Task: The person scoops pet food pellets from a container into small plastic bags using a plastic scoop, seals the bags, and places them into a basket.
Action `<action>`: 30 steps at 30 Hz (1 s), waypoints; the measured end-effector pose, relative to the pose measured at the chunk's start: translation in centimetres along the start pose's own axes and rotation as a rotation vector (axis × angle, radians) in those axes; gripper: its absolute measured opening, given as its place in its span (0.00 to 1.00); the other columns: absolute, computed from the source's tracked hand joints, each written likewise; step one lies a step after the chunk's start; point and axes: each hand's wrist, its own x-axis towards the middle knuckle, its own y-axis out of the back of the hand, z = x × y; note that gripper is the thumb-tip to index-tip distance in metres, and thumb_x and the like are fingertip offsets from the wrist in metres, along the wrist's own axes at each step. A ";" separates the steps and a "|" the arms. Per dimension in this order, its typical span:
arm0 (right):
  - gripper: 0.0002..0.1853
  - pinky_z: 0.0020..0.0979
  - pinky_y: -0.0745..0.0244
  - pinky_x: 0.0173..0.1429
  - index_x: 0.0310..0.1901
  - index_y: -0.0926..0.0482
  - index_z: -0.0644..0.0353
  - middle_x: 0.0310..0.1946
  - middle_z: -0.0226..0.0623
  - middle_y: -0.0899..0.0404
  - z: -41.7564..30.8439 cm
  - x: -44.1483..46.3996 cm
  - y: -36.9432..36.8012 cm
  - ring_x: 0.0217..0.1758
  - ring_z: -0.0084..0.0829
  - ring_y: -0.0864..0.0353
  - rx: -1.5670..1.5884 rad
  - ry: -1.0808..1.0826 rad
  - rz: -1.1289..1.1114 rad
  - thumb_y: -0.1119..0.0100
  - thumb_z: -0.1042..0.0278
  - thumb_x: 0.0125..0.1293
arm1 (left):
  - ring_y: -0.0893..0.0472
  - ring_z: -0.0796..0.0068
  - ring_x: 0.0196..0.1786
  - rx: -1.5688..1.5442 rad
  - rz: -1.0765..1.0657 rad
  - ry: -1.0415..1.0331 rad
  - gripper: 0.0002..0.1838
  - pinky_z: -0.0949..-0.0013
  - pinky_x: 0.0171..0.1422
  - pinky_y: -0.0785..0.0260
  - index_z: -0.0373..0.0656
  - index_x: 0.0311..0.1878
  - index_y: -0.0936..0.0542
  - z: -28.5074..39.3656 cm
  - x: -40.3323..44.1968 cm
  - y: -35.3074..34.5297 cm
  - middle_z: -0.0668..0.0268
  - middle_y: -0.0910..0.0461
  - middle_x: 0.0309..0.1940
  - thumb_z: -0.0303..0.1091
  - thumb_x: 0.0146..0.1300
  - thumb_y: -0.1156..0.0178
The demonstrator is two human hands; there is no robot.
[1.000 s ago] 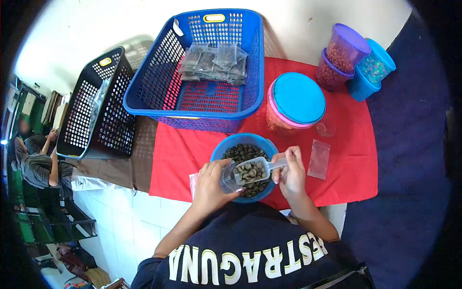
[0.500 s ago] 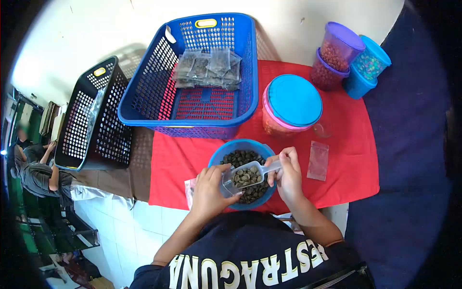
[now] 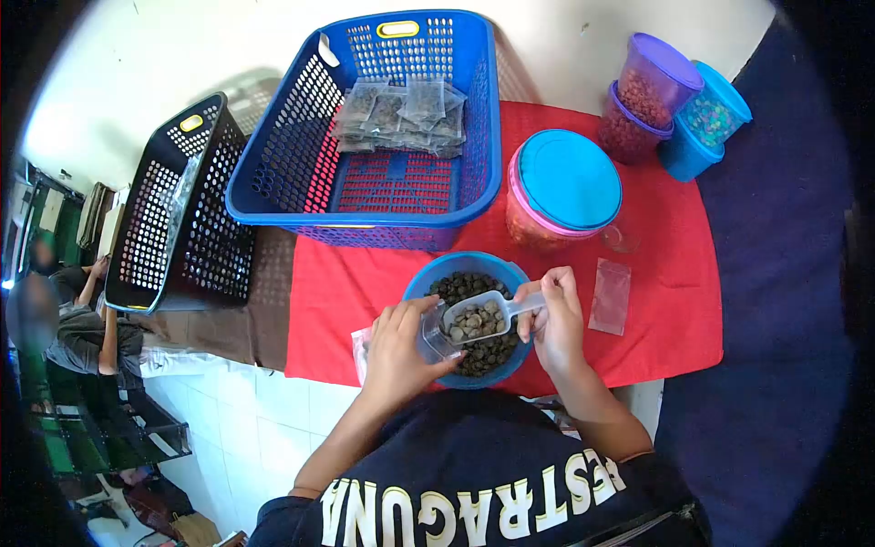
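Note:
Over a blue bowl (image 3: 519, 273) of dark pebble-like pieces (image 3: 488, 357), my right hand (image 3: 556, 321) grips the handle of a clear scoop (image 3: 499, 304). Similar pieces, greyish green, lie in the scoop, which points left. My left hand (image 3: 396, 351) is closed around a small clear plastic bag (image 3: 432, 335), its mouth turned toward the scoop's front edge. Whether any pieces are inside the bag is hard to see. A flat clear zip bag (image 3: 610, 296) lies on the red cloth (image 3: 670, 319) to the right of my right hand.
Behind the bowl stands a blue basket (image 3: 365, 219) with several filled packets (image 3: 401, 118). A black basket (image 3: 214, 219) is to its left. A blue-lidded tub (image 3: 570, 182) and several stacked purple and blue tubs (image 3: 652, 91) stand right. Other people (image 3: 87, 333) are at far left.
The scoop has tilted slightly and its pieces have slid toward the bag side. Both hands stay over the bowl. The whole view has shifted a little.

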 end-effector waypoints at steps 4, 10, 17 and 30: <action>0.06 0.25 0.37 0.15 0.44 0.41 0.53 0.30 0.48 0.23 -0.7 -0.3 -0.4 0.13 0.27 0.30 0.020 -0.011 0.033 0.63 0.62 0.77 | 0.24 0.56 0.51 -0.001 -0.006 -0.012 0.41 0.56 0.57 0.32 0.41 0.56 0.27 -0.1 -0.1 0.0 0.58 0.22 0.48 0.41 0.36 0.22; 0.06 0.24 0.37 0.14 0.44 0.41 0.53 0.29 0.47 0.23 -1.1 -0.1 0.1 0.13 0.27 0.30 -0.019 0.072 0.044 0.63 0.62 0.77 | 0.24 0.55 0.52 -0.005 -0.017 0.000 0.40 0.55 0.57 0.32 0.41 0.56 0.27 0.0 0.0 -0.2 0.58 0.23 0.48 0.42 0.37 0.22; 0.06 0.24 0.37 0.14 0.44 0.41 0.53 0.30 0.47 0.22 -1.5 0.1 0.7 0.13 0.27 0.30 -0.016 0.042 0.049 0.63 0.61 0.77 | 0.25 0.54 0.53 -0.016 -0.021 -0.002 0.38 0.54 0.58 0.34 0.40 0.56 0.27 0.4 0.3 -0.1 0.57 0.23 0.49 0.40 0.40 0.24; 0.07 0.24 0.34 0.16 0.44 0.42 0.54 0.30 0.48 0.22 -1.1 -0.5 -0.2 0.15 0.28 0.28 -0.217 0.172 -0.004 0.63 0.61 0.78 | 0.25 0.54 0.54 -0.001 -0.052 -0.010 0.39 0.54 0.59 0.34 0.42 0.57 0.28 0.8 0.8 -0.1 0.57 0.23 0.50 0.40 0.38 0.23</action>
